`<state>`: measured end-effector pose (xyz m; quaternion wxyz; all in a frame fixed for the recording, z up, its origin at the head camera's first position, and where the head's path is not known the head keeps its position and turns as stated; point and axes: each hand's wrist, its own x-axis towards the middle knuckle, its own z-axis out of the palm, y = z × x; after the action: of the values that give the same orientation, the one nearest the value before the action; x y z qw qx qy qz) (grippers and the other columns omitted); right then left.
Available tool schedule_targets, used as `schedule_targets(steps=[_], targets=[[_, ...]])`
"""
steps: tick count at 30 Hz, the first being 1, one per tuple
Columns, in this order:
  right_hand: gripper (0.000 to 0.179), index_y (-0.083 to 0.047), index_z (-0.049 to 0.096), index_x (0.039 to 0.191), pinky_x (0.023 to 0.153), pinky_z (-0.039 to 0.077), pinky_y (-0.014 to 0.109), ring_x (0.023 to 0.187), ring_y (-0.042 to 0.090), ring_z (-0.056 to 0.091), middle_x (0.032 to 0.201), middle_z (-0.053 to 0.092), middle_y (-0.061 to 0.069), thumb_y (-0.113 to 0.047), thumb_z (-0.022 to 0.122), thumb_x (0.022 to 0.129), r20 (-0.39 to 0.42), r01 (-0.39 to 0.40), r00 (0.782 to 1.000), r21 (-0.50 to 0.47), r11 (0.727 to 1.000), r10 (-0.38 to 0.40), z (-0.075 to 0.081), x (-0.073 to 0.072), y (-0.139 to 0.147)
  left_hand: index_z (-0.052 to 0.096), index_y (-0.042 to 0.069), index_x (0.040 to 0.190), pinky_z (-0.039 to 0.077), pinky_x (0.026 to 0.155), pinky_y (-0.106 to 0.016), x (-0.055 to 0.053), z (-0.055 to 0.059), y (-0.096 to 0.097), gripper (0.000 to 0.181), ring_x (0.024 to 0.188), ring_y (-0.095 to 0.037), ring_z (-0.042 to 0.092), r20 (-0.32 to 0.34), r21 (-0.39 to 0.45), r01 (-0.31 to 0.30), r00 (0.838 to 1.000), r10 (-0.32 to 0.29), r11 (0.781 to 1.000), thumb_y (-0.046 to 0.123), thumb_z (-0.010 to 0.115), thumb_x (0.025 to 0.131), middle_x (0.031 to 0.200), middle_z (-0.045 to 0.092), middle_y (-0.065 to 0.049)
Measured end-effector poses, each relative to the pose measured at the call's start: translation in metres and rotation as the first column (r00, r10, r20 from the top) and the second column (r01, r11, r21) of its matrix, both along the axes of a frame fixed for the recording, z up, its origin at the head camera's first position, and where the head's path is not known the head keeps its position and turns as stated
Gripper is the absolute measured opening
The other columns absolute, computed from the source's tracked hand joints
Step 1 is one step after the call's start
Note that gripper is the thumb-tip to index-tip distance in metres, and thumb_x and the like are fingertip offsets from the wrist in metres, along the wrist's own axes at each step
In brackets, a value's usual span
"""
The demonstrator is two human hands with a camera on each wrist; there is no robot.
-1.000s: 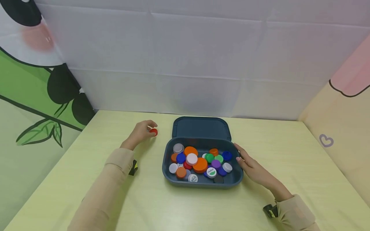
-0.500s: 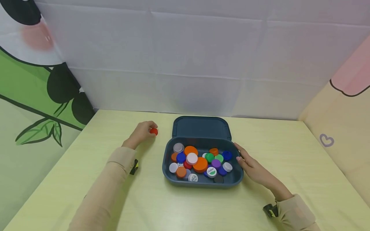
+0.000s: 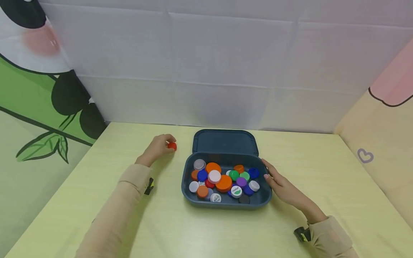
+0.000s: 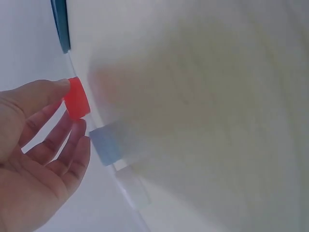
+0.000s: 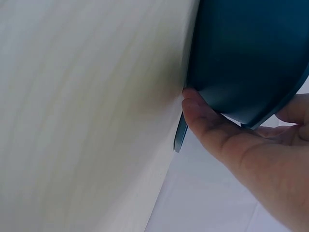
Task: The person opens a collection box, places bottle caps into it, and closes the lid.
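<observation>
A red bottle cap [image 3: 172,146] is pinched between the thumb and fingers of my left hand [image 3: 158,147], left of the box. In the left wrist view the cap [image 4: 76,98] stands on edge at the thumb tip, the other fingers loosely curled below it. My right hand [image 3: 284,188] holds the right end of a dark blue box [image 3: 226,205]. Its thumb lies at the rim and its fingers run along the outer wall, as the right wrist view shows. Many bottle caps in orange, blue, white, green, purple and red lie inside, among them a large orange cap [image 3: 224,184].
The box's lid [image 3: 225,141] lies folded back behind it. Beyond the left hand, the left wrist view shows a small blue piece [image 4: 106,145] and a pale one [image 4: 133,186], both blurred. A pale wall sheet [image 3: 206,71] rises at the table's back edge.
The left hand and the red cap have hardly moved; its fingers shift slightly around the cap. Right hand and box stay in place.
</observation>
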<state>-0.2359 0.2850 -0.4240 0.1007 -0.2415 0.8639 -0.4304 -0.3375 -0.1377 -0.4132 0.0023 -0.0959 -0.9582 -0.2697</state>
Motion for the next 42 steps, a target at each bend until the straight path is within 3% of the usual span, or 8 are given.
schedule_targets(steps=[5, 12, 18, 24, 31, 42], targets=[[0.053, -0.006, 0.009, 0.147, 0.105, 0.017, 0.063, 0.135, 0.047, 0.012, 0.15, 0.011, 0.025, -0.022, 0.03, 0.1, -0.006, -0.016, 1.0, 0.004, 1.0, 0.016, 0.001, -0.01, 0.004, 0.059, -0.003, 0.11, 0.049, 0.087, -0.043, -0.001, 0.008, 0.009, 0.032, 0.098, -0.034, 0.058, -0.028, 0.024, 0.003, 1.0, -0.002, 1.0, 0.005, 0.065, 0.079, 0.11, 0.06, -0.021], [0.053, -0.008, 0.009, 0.147, 0.105, 0.016, 0.064, 0.136, 0.047, 0.011, 0.15, 0.01, 0.025, -0.022, 0.03, 0.1, -0.003, -0.037, 0.999, 0.003, 0.999, 0.037, 0.001, -0.024, 0.011, 0.059, 0.001, 0.11, 0.05, 0.087, -0.042, 0.0, 0.031, 0.037, 0.031, 0.1, -0.032, 0.057, -0.049, 0.046, 0.032, 0.998, -0.03, 0.998, 0.007, 0.066, 0.08, 0.11, 0.06, -0.016], [0.053, -0.008, 0.008, 0.147, 0.105, 0.017, 0.063, 0.136, 0.047, 0.012, 0.15, 0.011, 0.024, -0.023, 0.029, 0.101, -0.01, -0.035, 0.999, 0.007, 0.999, 0.035, -0.002, -0.026, 0.012, 0.059, 0.002, 0.11, 0.051, 0.086, -0.04, 0.01, 0.048, 0.066, 0.03, 0.098, -0.029, 0.059, -0.107, 0.043, 0.129, 0.986, -0.124, 0.991, 0.008, 0.066, 0.081, 0.109, 0.061, -0.014], [0.053, -0.007, 0.008, 0.147, 0.105, 0.018, 0.063, 0.135, 0.047, 0.012, 0.15, 0.011, 0.024, -0.023, 0.029, 0.101, -0.017, -0.041, 0.999, 0.0, 0.999, 0.041, -0.003, -0.027, 0.013, 0.059, 0.004, 0.112, 0.051, 0.086, -0.037, 0.022, 0.06, 0.099, 0.032, 0.098, -0.025, 0.057, -0.119, -0.003, 0.228, 0.967, -0.226, 0.974, 0.012, 0.066, 0.082, 0.11, 0.061, -0.01], [0.054, -0.006, 0.008, 0.147, 0.104, 0.018, 0.062, 0.135, 0.047, 0.012, 0.15, 0.01, 0.024, -0.025, 0.028, 0.101, -0.018, -0.04, 0.999, 0.003, 0.999, 0.04, -0.005, -0.028, 0.013, 0.061, 0.006, 0.111, 0.051, 0.086, -0.032, 0.031, 0.058, 0.13, 0.03, 0.098, -0.022, 0.055, -0.09, -0.067, 0.335, 0.936, -0.34, 0.94, 0.014, 0.066, 0.083, 0.109, 0.06, -0.008], [0.054, -0.005, 0.008, 0.147, 0.104, 0.017, 0.063, 0.135, 0.048, 0.012, 0.15, 0.01, 0.025, -0.023, 0.029, 0.101, -0.019, -0.043, 0.999, -0.006, 0.999, 0.043, -0.005, -0.027, 0.013, 0.06, 0.008, 0.114, 0.05, 0.082, -0.026, 0.036, 0.035, 0.156, 0.031, 0.094, -0.018, 0.052, 0.057, -0.113, 0.427, 0.904, -0.423, 0.897, 0.016, 0.065, 0.084, 0.108, 0.059, -0.005]])
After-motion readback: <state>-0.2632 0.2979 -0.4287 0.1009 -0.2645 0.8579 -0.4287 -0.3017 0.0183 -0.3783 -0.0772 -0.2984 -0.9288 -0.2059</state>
